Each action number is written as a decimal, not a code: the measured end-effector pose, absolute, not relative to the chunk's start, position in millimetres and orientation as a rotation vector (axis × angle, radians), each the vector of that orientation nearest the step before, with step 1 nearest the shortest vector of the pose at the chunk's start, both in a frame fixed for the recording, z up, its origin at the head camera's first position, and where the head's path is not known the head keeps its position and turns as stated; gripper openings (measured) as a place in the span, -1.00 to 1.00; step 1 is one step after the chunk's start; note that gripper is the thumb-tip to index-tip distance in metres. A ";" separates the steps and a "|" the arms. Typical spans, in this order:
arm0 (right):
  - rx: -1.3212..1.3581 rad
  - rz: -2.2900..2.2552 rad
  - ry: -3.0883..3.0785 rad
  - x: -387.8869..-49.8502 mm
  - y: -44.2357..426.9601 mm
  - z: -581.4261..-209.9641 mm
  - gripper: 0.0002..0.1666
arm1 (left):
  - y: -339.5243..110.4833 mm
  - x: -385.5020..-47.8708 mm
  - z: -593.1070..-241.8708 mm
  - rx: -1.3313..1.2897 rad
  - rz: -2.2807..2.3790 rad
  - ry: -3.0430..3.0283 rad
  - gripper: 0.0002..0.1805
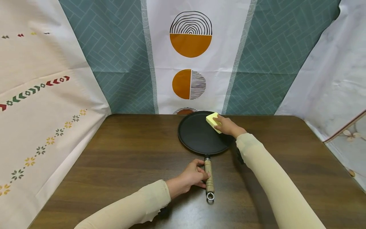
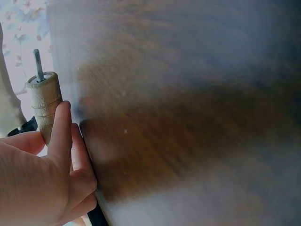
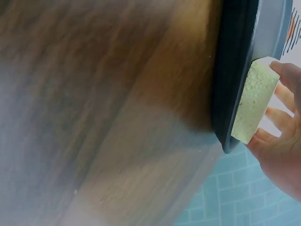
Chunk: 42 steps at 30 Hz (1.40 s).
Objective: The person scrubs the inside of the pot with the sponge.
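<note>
A round black pan (image 1: 197,135) lies flat near the table's back edge, its wooden handle (image 1: 209,178) toward the person. The left hand (image 1: 190,176) grips that handle between thumb and fingers; in the left wrist view the hand (image 2: 51,174) is around the handle (image 2: 44,101), below its metal ring (image 2: 37,63). A pale yellow sponge (image 1: 212,120) is held by the right hand (image 1: 227,126) against the pan's right back part. From the right wrist the sponge (image 3: 256,99) shows at the pan's rim (image 3: 235,70), with the fingers of the right hand (image 3: 282,136) along it.
The brown wooden table (image 1: 128,152) extends to both sides of the pan. Behind it hangs a teal and white cloth (image 1: 123,63) with orange circles. A cream patterned cloth (image 1: 43,111) is on the left, a pale floral one (image 1: 340,95) on the right.
</note>
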State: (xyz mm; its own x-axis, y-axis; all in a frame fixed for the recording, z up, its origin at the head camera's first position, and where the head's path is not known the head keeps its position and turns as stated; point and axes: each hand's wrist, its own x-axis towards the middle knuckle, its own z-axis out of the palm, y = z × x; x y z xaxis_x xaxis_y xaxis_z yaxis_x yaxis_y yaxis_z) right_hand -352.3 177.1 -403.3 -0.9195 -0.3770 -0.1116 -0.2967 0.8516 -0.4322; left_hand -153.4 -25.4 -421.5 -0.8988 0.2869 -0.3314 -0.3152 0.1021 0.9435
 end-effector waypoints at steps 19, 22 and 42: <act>-0.560 -0.571 2.866 -336.4 186.0 -405.1 -0.32 | -25.3 -153.4 -419.2 -0.027 1.834 1.950 -0.44; -0.552 -0.572 2.861 -332.5 184.6 -403.3 -0.32 | -26.0 -154.2 -419.1 -0.027 1.830 1.955 -0.43; -0.672 -0.558 2.978 -297.5 183.8 -412.1 -0.37 | -24.3 -155.1 -421.3 -0.036 1.835 1.955 -0.45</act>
State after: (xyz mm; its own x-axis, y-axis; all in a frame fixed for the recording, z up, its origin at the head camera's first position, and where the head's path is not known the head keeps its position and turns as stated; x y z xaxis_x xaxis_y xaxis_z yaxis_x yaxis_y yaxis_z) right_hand -297.5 183.8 -412.1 -0.9054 -0.4226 0.0410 -0.4088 0.8416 -0.3530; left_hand -155.1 -24.3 -421.3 -0.8958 0.2853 -0.3408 -0.3220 0.1120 0.9401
